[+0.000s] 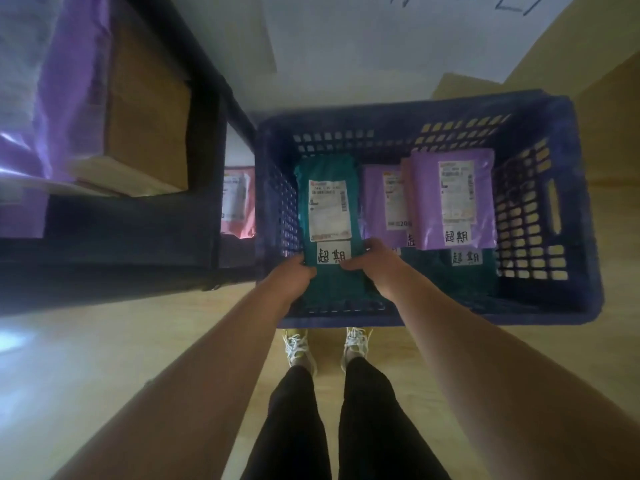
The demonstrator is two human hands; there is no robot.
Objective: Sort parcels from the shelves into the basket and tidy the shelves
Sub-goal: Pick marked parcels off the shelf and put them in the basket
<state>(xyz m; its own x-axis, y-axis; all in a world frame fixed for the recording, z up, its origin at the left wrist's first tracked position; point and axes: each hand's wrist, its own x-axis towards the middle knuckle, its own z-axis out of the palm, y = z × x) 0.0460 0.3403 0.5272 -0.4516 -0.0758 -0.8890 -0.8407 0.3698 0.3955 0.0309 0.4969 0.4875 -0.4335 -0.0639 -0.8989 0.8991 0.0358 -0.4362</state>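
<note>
We clamp both hands, left hand (294,271) and right hand (372,259), on the green parcel's (327,202) near end, laying it label-up at the blue basket's (540,289) left side.

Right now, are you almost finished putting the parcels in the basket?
Partly. Purple parcels and another green one already lie in the blue basket. Both hands, left and right, are lowering a green parcel. A brown box still waits on the shelf.
</note>
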